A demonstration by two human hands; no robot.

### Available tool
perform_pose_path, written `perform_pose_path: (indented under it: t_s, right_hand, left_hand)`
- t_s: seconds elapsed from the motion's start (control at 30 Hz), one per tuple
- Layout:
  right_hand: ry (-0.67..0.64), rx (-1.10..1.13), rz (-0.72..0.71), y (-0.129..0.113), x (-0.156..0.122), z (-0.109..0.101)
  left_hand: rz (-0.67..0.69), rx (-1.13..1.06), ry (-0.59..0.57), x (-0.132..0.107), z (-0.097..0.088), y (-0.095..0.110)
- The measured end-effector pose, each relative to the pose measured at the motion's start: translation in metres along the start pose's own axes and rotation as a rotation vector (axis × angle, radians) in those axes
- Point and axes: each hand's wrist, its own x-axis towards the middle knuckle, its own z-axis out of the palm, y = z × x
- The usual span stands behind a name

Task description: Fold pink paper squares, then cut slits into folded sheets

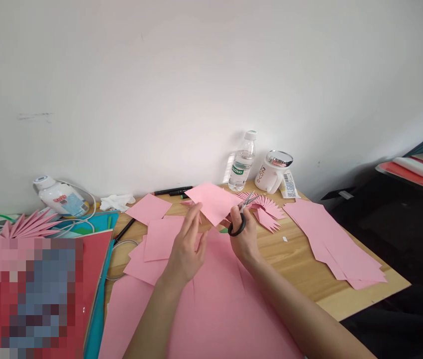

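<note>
Between my hands a pink square of paper [213,202] is held up over the table. My left hand [188,244] grips its left edge with the fingers pressed together. In my right hand [244,239] is a pair of scissors [237,227] with black handles, its blades apart and pointing up and away to the right. The fingers of that hand also seem to touch the paper's right corner. Beneath my wrists lies a large pink sheet [219,309]. Several cut pink squares [162,238] overlap to the left of my left hand.
A folded pink paper fan [267,209] lies beyond my right hand, near a water bottle [242,164] and a white mug [273,172]. Pink paper strips [334,244] are stacked at right. Black pens [172,191] lie by the wall. A white bottle [62,197] and red folder [97,259] are at left.
</note>
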Motion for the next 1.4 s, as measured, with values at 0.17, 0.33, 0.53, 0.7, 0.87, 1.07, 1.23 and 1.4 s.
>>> perform_pose_path:
  t_s: [0.17,0.33,0.53,0.7,0.87,1.07,1.23,1.4]
  right_hand:
    - [0.003,0.006,0.024,0.004,-0.001,-0.003]
    - [-0.022,-0.078,-0.02,0.004,-0.001,-0.004]
    - [-0.214,-0.15,-0.055,-0.004,-0.007,-0.001]
    - [-0.155,-0.023,-0.038,-0.005,-0.008,0.001]
    - [-0.117,-0.041,-0.021,-0.006,-0.007,-0.001]
    - [-0.57,-0.08,0.097,-0.006,-0.016,0.004]
    - [-0.779,-0.11,0.121,-0.003,-0.026,0.008]
    - [-0.787,-0.061,0.178,-0.001,-0.028,0.008]
  left_hand:
    - [0.061,-0.026,0.163,-0.006,0.003,0.007]
    - [-0.395,-0.6,0.43,0.004,0.003,0.012]
    - [-0.655,-0.643,0.214,0.003,0.008,0.006]
    - [-0.699,-0.598,0.275,0.002,0.01,0.015]
    - [-0.651,-0.632,0.216,0.002,0.011,0.016]
    - [-0.561,-0.652,0.528,0.009,0.0,0.014]
    - [-0.552,-0.593,0.644,0.012,-0.006,0.014]
    - [-0.572,-0.574,0.685,0.01,-0.004,0.014]
